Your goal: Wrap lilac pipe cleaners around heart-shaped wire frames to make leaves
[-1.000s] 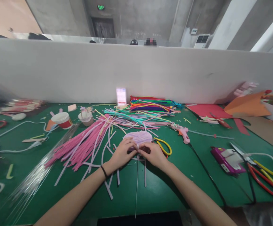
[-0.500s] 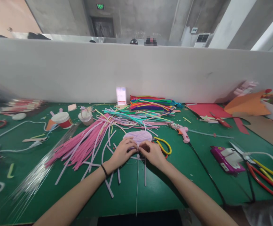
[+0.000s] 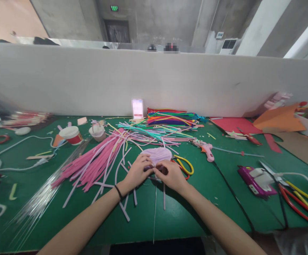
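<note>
A lilac petal-like piece made of pipe cleaners (image 3: 157, 153) lies at the middle of the table, its near end between my two hands. My left hand (image 3: 141, 169) pinches that near end from the left, with a dark band on the wrist. From the right, my right hand (image 3: 173, 174) closes thumb and forefinger on the same spot, fingertips meeting. The exact point of grip is partly hidden by the fingers. A thin wire stem (image 3: 154, 212) runs from beneath the hands toward the table's front edge. Red-and-yellow handled scissors (image 3: 186, 165) lie just beyond my right hand.
Pink pipe cleaners (image 3: 98, 159) spread to the left, beside clear thin rods (image 3: 45, 191). Multicoloured pipe cleaners (image 3: 169, 117) lie behind, near a propped phone (image 3: 137, 108). To the right are a pink glue gun (image 3: 208, 150), a purple power strip (image 3: 256, 180) and larger scissors (image 3: 299, 198).
My fingers have shifted slightly at the near end of the lilac piece, the right fingertips drawing a little left. Both hands keep their grip, and the table things stay put.
</note>
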`<move>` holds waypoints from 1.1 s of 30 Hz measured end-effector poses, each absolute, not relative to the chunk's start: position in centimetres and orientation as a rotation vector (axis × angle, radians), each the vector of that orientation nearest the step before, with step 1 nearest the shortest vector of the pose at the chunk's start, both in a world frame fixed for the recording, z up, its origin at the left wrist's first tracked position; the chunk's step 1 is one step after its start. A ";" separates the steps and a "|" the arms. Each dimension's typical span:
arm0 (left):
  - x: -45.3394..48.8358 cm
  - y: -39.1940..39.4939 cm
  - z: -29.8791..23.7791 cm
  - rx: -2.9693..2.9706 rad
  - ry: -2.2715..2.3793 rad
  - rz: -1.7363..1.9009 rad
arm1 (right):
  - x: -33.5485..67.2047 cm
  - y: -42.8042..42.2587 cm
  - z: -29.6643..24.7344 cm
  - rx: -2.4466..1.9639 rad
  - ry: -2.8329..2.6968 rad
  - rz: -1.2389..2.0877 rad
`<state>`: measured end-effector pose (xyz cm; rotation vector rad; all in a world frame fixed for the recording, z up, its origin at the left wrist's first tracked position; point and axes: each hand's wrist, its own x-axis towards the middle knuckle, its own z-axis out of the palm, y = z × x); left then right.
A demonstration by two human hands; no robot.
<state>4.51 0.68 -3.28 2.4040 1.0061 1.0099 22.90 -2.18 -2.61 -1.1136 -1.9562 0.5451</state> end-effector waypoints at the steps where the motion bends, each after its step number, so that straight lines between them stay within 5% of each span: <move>1: 4.5 0.7 -3.3 2.410 0.996 1.015 | 22.9 -2.2 -2.6 -1.121 -1.957 0.543; 33: 2.9 -0.1 0.0 2.587 1.214 0.935 | 25.0 -1.1 -2.1 -1.223 -1.543 0.601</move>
